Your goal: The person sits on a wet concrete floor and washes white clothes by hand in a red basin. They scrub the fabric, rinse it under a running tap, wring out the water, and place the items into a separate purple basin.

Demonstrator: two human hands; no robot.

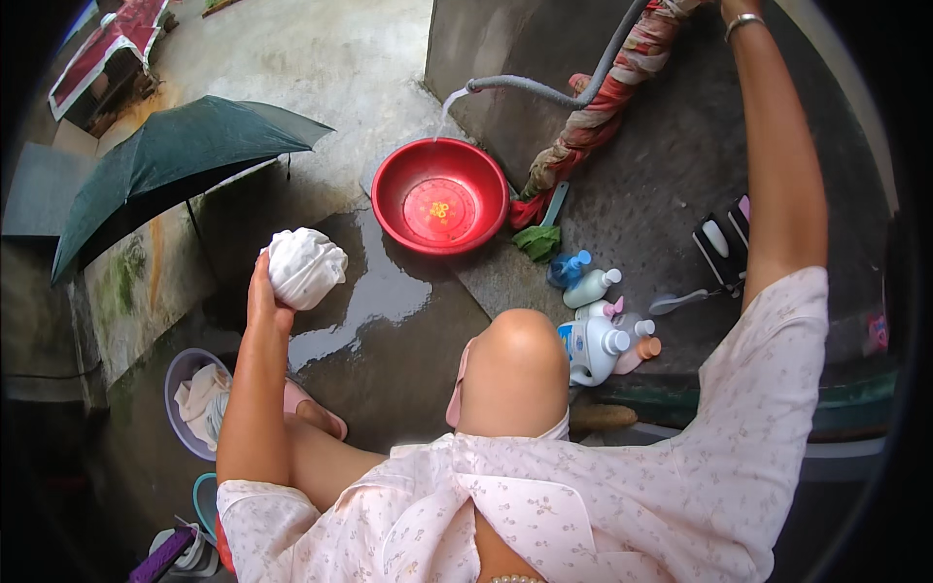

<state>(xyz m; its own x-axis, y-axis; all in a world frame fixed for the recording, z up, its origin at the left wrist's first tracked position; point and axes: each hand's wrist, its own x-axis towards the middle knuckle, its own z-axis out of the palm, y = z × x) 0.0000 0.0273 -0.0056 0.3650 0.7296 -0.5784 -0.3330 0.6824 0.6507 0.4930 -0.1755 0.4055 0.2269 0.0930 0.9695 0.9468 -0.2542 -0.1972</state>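
My left hand [271, 299] holds a bundled white cloth [307, 269] above the wet floor. My right arm reaches up to the top edge, where only a bit of my right hand [738, 9] shows below the frame's rim; its fingers are cut off. Close to that hand run a grey hose [536, 89] and a twisted length of red and beige patterned fabric [606, 109]. Water [445, 113] pours from the hose's end into a red plastic basin [440, 244], whose bottom bears a yellow pattern.
Several pump and detergent bottles [594, 350] stand by my knee, near a green cloth [538, 243] and a white brush [678, 300]. An open dark green umbrella [182, 153] is at the left. Below it, a lavender basin [175, 404] contains clothes. Water pools on the concrete floor [393, 364].
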